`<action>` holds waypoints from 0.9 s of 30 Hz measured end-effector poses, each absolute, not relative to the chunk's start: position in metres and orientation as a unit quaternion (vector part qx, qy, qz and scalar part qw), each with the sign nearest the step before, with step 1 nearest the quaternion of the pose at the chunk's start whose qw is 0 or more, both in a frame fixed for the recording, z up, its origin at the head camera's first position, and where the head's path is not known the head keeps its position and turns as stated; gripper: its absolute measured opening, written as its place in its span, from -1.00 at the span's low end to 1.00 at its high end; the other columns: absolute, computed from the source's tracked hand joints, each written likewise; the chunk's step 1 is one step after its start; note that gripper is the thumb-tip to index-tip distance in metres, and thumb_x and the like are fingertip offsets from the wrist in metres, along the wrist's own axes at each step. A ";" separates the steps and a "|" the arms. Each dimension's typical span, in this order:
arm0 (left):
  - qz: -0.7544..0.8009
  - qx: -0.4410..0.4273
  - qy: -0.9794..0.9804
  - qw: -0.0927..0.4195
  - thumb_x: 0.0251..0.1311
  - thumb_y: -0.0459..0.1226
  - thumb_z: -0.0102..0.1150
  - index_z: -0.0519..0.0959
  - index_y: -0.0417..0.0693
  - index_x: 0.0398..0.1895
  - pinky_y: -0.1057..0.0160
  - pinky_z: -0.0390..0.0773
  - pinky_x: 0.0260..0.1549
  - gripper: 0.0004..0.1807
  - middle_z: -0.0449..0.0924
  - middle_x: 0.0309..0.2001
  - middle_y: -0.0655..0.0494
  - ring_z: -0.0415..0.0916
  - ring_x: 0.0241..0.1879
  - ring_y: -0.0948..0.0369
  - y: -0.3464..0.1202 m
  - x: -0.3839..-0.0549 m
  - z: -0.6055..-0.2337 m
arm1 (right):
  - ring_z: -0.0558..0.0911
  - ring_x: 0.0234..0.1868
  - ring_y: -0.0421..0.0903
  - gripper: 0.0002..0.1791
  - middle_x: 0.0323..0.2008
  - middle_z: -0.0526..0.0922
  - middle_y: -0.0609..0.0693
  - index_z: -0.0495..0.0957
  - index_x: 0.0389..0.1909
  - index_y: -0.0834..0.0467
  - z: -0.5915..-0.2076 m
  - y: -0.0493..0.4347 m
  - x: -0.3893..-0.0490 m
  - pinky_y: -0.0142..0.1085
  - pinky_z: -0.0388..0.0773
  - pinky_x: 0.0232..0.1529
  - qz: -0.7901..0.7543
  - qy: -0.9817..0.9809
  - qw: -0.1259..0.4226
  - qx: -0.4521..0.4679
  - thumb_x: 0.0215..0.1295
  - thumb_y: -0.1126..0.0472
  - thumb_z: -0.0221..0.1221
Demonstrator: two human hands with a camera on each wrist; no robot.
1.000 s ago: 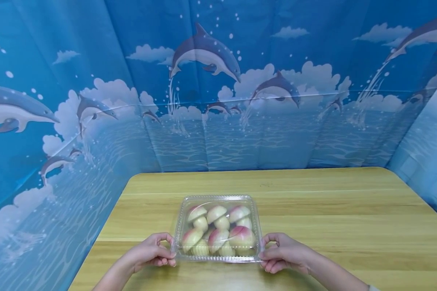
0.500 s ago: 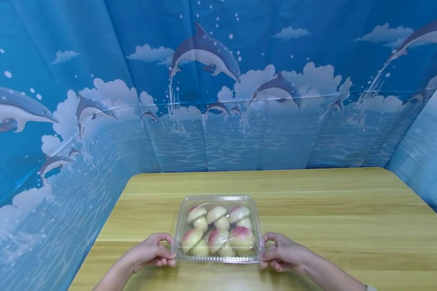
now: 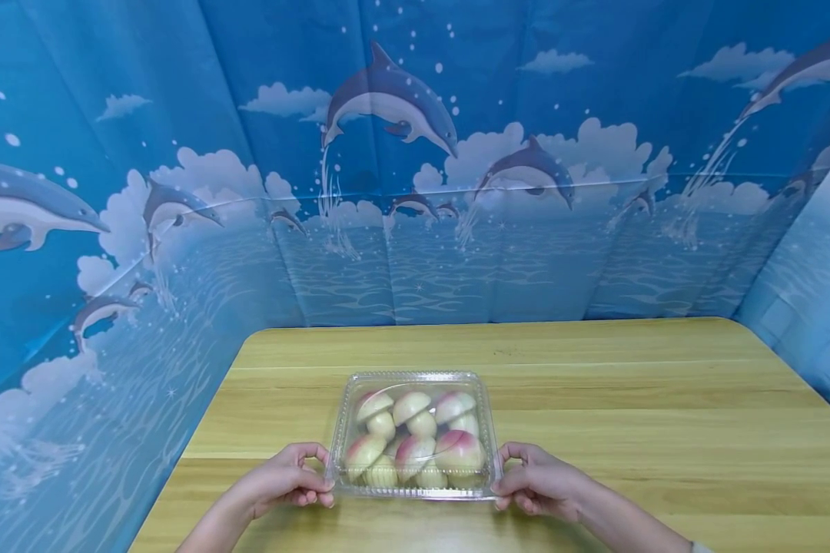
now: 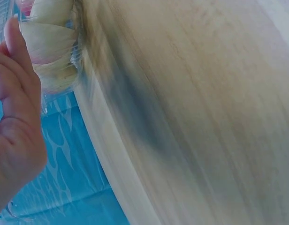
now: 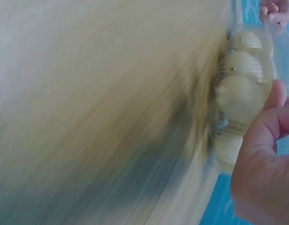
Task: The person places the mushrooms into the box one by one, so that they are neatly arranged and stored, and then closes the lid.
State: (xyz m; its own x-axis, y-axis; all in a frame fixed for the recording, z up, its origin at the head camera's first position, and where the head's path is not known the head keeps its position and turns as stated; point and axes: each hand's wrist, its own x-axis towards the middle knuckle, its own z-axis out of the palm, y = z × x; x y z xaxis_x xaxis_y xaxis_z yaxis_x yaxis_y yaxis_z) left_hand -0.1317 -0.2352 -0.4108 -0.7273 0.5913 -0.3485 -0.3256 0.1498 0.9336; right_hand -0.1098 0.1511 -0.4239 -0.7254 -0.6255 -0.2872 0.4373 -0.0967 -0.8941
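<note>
A clear plastic clamshell box (image 3: 415,376) with its lid down lies between the two hands, near the front of the table. Inside are several mushroom-shaped pieces (image 3: 459,452), cream with pink-tinged caps, in two rows. My left hand (image 3: 287,480) pinches the box's near left corner between thumb and fingers. At the near right corner, my right hand (image 3: 542,482) pinches the rim the same way. The left wrist view shows the left hand (image 4: 15,103) beside the box wall. In the right wrist view the right hand (image 5: 266,159) grips the box edge, partly covering the pieces.
The wooden table (image 3: 629,399) extends behind and to both sides of the box. A blue curtain (image 3: 429,269) printed with dolphins and clouds hangs along the table's back and sides.
</note>
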 end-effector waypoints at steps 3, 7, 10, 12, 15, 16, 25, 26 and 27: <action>0.642 0.103 0.667 0.364 0.11 -0.42 0.13 0.38 -0.21 -0.23 0.58 0.44 -0.64 -0.82 0.65 -0.54 0.06 0.46 -0.63 0.46 -0.237 -0.133 -0.412 | 0.47 -0.68 -0.39 -0.75 -0.55 0.63 0.00 0.31 -0.20 0.27 -0.424 0.154 -0.110 -0.63 0.38 -0.65 -0.730 0.570 0.366 -0.091 0.11 0.43 0.13; 0.640 0.110 0.662 0.375 0.16 -0.42 0.08 0.41 -0.17 -0.25 0.54 0.48 -0.58 -0.89 0.66 -0.50 0.07 0.47 -0.59 0.45 -0.240 -0.134 -0.415 | 0.51 -0.64 -0.36 -0.74 -0.50 0.65 0.03 0.31 -0.17 0.28 -0.426 0.157 -0.112 -0.59 0.45 -0.58 -0.720 0.576 0.372 -0.103 0.15 0.40 0.14; 0.638 0.122 0.659 0.380 0.19 -0.40 0.06 0.44 -0.14 -0.28 0.53 0.49 -0.56 -0.94 0.65 -0.47 0.08 0.48 -0.56 0.44 -0.242 -0.134 -0.417 | 0.53 -0.62 -0.33 -0.73 -0.47 0.65 0.04 0.30 -0.15 0.29 -0.428 0.159 -0.115 -0.56 0.49 -0.56 -0.715 0.577 0.377 -0.116 0.17 0.39 0.14; 0.636 0.132 0.658 0.380 0.21 -0.40 0.05 0.44 -0.13 -0.29 0.52 0.50 -0.53 -0.96 0.65 -0.46 0.08 0.48 -0.54 0.43 -0.243 -0.134 -0.417 | 0.55 -0.60 -0.32 -0.73 -0.47 0.66 0.04 0.30 -0.14 0.29 -0.428 0.160 -0.116 -0.54 0.50 -0.55 -0.712 0.579 0.378 -0.123 0.18 0.38 0.14; 0.630 0.147 0.662 0.379 0.23 -0.38 0.04 0.44 -0.15 -0.27 0.47 0.53 -0.47 -0.96 0.64 -0.42 0.08 0.50 -0.50 0.40 -0.244 -0.135 -0.417 | 0.56 -0.59 -0.30 -0.73 -0.46 0.66 0.05 0.31 -0.14 0.28 -0.428 0.161 -0.118 -0.52 0.51 -0.54 -0.705 0.589 0.375 -0.128 0.19 0.37 0.15; 0.627 0.151 0.665 0.378 0.24 -0.37 0.05 0.44 -0.15 -0.26 0.45 0.54 -0.45 -0.95 0.64 -0.41 0.08 0.50 -0.48 0.39 -0.245 -0.135 -0.417 | 0.56 -0.58 -0.29 -0.72 -0.46 0.66 0.06 0.31 -0.13 0.28 -0.428 0.161 -0.118 -0.51 0.51 -0.54 -0.702 0.592 0.374 -0.127 0.19 0.36 0.16; 0.542 0.185 0.747 0.336 0.32 -0.24 0.01 0.43 -0.30 -0.04 0.20 0.55 -0.33 -0.71 0.61 -0.27 -0.14 0.54 -0.29 0.09 -0.256 -0.140 -0.411 | 0.58 -0.50 -0.15 -0.64 -0.42 0.63 0.08 0.35 -0.02 0.34 -0.421 0.179 -0.124 -0.35 0.57 -0.46 -0.645 0.680 0.322 -0.135 0.26 0.22 0.15; 0.524 0.187 0.769 0.316 0.32 -0.22 0.00 0.43 -0.31 -0.02 0.15 0.54 -0.31 -0.68 0.60 -0.24 -0.16 0.54 -0.25 0.05 -0.258 -0.141 -0.410 | 0.58 -0.47 -0.12 -0.62 -0.41 0.62 0.10 0.35 -0.01 0.36 -0.419 0.183 -0.126 -0.31 0.57 -0.44 -0.630 0.700 0.303 -0.142 0.28 0.21 0.14; 0.501 0.189 0.794 0.287 0.33 -0.21 -0.02 0.43 -0.32 0.00 0.10 0.54 -0.28 -0.66 0.59 -0.20 -0.18 0.54 -0.21 0.00 -0.260 -0.142 -0.408 | 0.58 -0.42 -0.08 -0.61 -0.38 0.61 0.12 0.35 0.01 0.37 -0.417 0.188 -0.128 -0.27 0.57 -0.41 -0.613 0.724 0.278 -0.150 0.30 0.19 0.12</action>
State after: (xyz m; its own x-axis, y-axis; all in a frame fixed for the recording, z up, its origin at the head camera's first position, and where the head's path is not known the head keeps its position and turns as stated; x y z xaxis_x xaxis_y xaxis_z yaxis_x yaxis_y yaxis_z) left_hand -0.1424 -0.2597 -0.4076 -0.7635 0.5876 -0.2677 0.0121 0.4276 0.9039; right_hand -0.1276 0.1878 -0.4174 -0.8001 -0.5579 -0.2202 0.1243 0.2048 -0.9709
